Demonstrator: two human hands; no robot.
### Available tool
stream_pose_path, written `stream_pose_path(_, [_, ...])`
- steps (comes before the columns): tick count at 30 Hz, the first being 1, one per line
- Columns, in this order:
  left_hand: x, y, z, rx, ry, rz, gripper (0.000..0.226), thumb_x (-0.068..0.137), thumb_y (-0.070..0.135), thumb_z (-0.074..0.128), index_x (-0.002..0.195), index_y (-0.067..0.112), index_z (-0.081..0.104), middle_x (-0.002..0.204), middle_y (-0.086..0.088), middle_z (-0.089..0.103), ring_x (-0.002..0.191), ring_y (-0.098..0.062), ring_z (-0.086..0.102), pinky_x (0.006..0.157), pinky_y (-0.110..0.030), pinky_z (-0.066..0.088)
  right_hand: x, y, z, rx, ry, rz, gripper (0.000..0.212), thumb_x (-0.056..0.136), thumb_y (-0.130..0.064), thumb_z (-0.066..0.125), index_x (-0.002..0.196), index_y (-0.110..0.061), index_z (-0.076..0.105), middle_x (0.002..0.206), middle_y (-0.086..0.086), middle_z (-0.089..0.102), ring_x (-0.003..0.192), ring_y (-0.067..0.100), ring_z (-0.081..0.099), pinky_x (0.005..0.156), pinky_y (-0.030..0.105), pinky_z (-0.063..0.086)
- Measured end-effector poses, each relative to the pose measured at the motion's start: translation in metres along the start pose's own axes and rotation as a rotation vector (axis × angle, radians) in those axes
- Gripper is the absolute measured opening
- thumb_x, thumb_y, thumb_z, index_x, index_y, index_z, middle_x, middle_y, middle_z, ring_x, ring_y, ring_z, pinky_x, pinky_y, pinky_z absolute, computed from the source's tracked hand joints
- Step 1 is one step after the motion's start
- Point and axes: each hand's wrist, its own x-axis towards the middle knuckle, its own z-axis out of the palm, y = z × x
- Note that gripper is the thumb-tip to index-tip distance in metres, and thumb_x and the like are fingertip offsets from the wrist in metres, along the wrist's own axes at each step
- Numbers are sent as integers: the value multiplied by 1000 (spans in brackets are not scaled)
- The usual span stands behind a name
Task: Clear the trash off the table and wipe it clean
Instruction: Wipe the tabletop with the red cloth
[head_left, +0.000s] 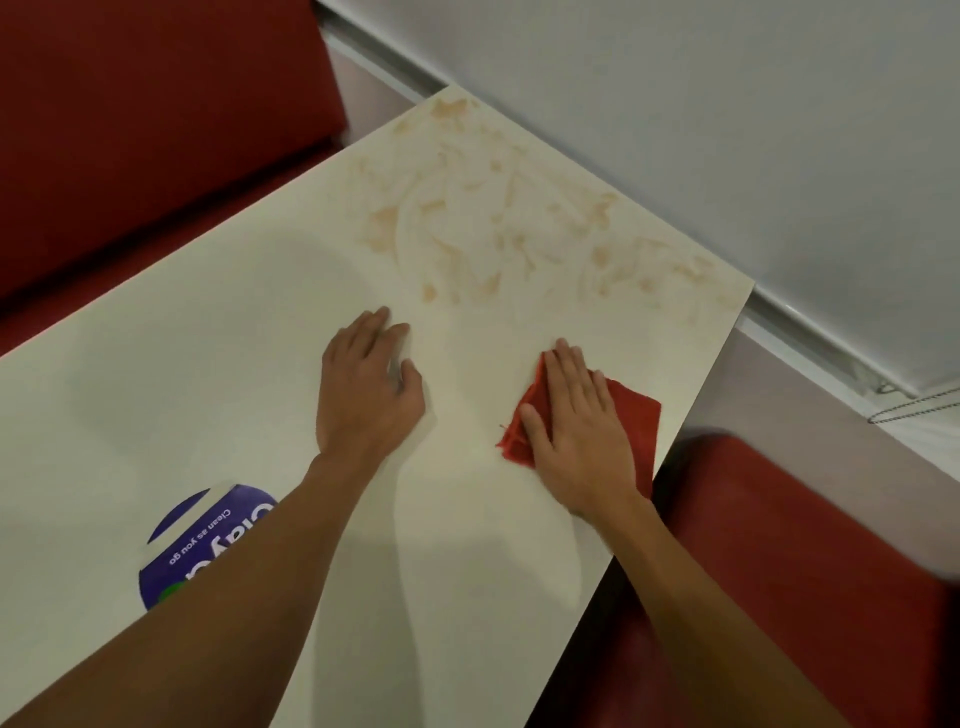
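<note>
Under the flat right hand (579, 434) lies the red cloth (634, 415).

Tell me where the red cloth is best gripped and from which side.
Grip the red cloth at its bunched, folded left edge, coming from above. It lies flat on the table under the right hand, so only those raised folds give the fingers purchase. Its right corner sits near the table edge, another likely pinch point.
</note>
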Motion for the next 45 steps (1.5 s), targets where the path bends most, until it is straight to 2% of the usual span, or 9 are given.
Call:
stream_pose_path(5, [0,-1,1,-17,-5,-16,47,91,22,57,137,14,64,155,-6,53,148,-24,43,124,-46,29,73,-22,6,33,61,379,77,106,-54,13,166,-5,5,175,11,-3,162,22,-6,131,47,2])
stream_pose_path(11, [0,-2,2,0,5,-4,47,91,25,55,136,14,65,154,-6,54,146,-24,45,121,-47,33,23,-18,2,-11,-18,-72,73,111,-57,14,167,-14,1,176,1,-7,160,12,-13,132,39,-1])
stream_pose_path(17, [0,-1,2,-2,-10,-26,49,91,27,53,137,16,64,156,-3,52,148,-21,41,124,-42,27,84,-1,2,21,50,324,77,107,-57,12,167,-8,2,175,7,-5,161,19,-9,131,46,2])
stream_pose_path(24, [-1,-1,2,11,-13,-22,49,92,29,52,138,17,64,156,-2,52,148,-21,42,124,-43,29,27,-7,-3,-11,-47,-170,71,111,-55,18,168,-17,-2,175,-3,-10,160,9,-14,132,41,1])
stream_pose_path(30, [0,-1,1,-9,-7,-40,48,91,27,53,137,18,64,156,-1,52,148,-20,41,124,-43,29,95,-4,1,20,33,225,77,107,-57,12,167,-10,3,176,5,-4,161,17,-8,131,45,1])
stream_pose_path(32, [0,-3,2,-4,-3,-32,48,91,27,53,136,17,65,155,-2,53,147,-21,42,122,-44,31,107,-24,1,39,18,178,78,106,-57,12,167,-10,4,176,6,-4,161,17,-8,131,44,-1])
stream_pose_path(36, [0,-3,1,-9,-7,-20,47,92,26,54,136,17,64,155,-1,53,147,-20,43,121,-45,32,49,-14,-4,6,-40,-194,71,111,-55,19,168,-17,1,176,-2,-6,160,10,-12,132,41,1])
stream_pose_path(42, [0,-1,0,-3,0,-35,47,91,23,54,135,16,65,155,-2,53,147,-21,43,121,-46,32,101,2,-3,12,14,196,76,107,-57,10,167,-12,1,176,3,-6,161,16,-11,131,45,-1])
stream_pose_path(45, [-1,-1,0,27,-3,-36,48,91,23,54,137,15,64,155,-3,53,146,-21,44,121,-45,32,116,-36,0,28,6,63,74,107,-54,14,167,-11,5,176,5,-3,161,17,-9,131,44,-1])
